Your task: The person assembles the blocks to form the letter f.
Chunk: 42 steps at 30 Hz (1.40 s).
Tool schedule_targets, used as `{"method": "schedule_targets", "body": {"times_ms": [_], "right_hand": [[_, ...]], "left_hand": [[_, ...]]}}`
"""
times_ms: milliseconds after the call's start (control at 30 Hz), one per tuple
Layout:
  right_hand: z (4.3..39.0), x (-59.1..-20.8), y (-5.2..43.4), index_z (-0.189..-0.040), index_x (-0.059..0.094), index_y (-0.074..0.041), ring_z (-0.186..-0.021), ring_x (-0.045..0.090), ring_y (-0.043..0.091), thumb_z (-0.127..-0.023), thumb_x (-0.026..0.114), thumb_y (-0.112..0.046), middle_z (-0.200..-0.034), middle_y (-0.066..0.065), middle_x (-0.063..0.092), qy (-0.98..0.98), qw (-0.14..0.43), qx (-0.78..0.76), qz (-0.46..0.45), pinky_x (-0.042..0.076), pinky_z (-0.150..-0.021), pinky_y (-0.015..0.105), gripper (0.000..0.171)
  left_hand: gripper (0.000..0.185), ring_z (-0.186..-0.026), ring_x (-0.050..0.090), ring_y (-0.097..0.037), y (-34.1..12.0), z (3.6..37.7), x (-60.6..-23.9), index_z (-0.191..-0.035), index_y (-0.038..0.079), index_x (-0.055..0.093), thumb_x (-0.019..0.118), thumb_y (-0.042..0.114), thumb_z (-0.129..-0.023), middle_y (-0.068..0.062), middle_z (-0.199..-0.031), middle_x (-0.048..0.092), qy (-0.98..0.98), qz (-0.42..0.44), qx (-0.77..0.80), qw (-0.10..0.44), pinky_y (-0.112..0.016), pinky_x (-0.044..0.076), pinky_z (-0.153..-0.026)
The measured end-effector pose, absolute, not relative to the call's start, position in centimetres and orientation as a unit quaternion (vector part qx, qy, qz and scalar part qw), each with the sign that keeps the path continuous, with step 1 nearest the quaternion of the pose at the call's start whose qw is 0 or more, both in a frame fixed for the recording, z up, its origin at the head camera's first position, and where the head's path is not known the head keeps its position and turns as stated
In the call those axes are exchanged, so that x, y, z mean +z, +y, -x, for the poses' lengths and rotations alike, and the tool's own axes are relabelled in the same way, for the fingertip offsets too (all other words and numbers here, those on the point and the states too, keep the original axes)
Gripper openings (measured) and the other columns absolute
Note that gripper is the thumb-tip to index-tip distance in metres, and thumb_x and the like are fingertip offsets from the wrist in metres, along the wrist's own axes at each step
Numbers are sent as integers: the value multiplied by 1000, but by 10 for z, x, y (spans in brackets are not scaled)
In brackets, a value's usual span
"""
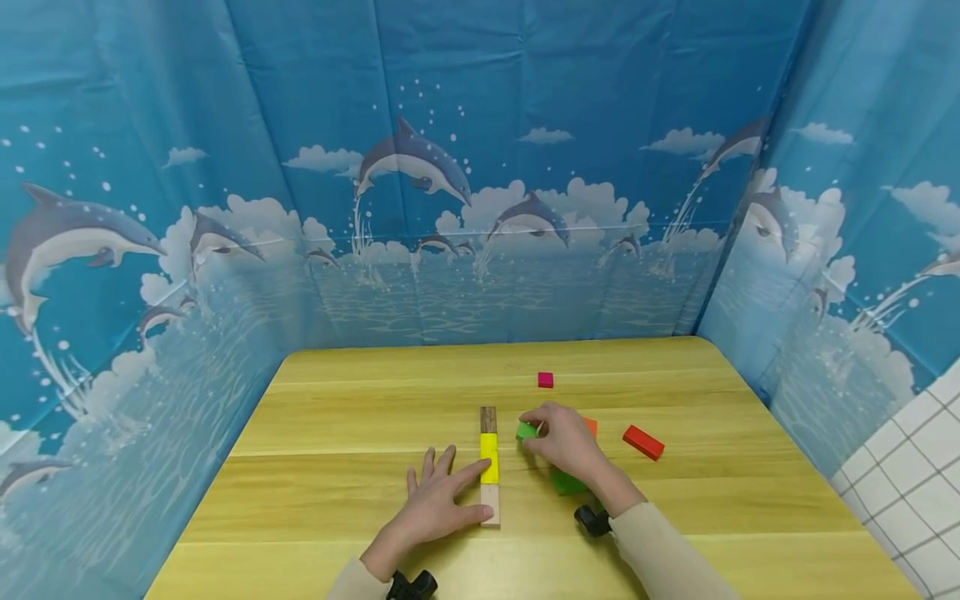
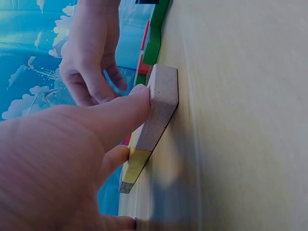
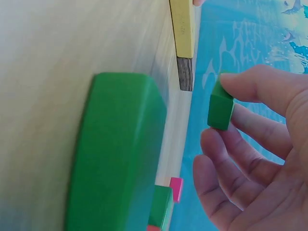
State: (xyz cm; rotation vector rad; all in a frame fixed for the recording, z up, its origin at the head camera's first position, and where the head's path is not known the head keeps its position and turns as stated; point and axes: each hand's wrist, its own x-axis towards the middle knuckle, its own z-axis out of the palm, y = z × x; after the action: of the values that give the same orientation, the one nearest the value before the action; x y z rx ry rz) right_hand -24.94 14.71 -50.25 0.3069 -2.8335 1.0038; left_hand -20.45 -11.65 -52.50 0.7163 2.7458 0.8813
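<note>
Two hands are playing with blocks on the yellow desk (image 1: pixel 337 467).
The left hand (image 1: pixel 438 504) is lying flat with straight fingers, touching the row of blocks (image 1: pixel 489 465). The right hand (image 1: pixel 564 442) is pinching a small green block (image 1: pixel 526 431) in its grip, just beside the row. Farther off, a red block (image 1: pixel 643 442) and a pink cube (image 1: pixel 545 380) are sitting.

Smooth painted green cube (image 3: pixel 220 109) (matt), bare wooden block (image 2: pixel 159 108), varnished table (image 1: pixel 360 417).

no readable text anywhere

only dolphin and cloud pictures on the blue curtain (image 1: pixel 480 167) (blocks plain, unmarked)
</note>
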Motion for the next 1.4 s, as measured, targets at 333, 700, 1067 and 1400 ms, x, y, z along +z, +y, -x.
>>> {"method": "schedule_targets", "body": {"times_ms": [333,700,1067,1400], "right_hand": [[267,-498,136,-119,75,-12,-81,57,10,-84,81,-18,-96,-8,62,-932,87,332,-117,51,-69,31,36],[275,-500,127,-119,75,-13,-83,58,11,-86,80,-16,-98,-6,63,-924,105,342,-134,51,-69,32,34],[286,-510,118,-120,75,-13,-86,61,12,-87,81,-19,-102,-4,65,-922,109,341,-149,53,-69,30,34],[295,-513,109,-123,73,-14,-91,61,11,-88,81,-21,-103,-8,63,-919,89,354,-150,54,-74,30,37]], "left_hand": [[69,-145,0,-59,-115,206,-529,-150,35,50,69,59,-88,-27,-161,20,919,-241,300,86,-83,-3,-101],[68,-146,3,-56,-114,207,-528,-151,33,48,70,53,-90,-25,-162,21,906,-267,323,62,-83,4,-103],[70,-149,16,-45,-113,209,-533,-155,25,42,69,46,-94,-14,-164,24,894,-331,300,37,-73,29,-105],[67,-150,15,-42,-117,207,-534,-156,26,41,61,52,-97,-4,-166,23,880,-371,287,72,-67,30,-109]]}}
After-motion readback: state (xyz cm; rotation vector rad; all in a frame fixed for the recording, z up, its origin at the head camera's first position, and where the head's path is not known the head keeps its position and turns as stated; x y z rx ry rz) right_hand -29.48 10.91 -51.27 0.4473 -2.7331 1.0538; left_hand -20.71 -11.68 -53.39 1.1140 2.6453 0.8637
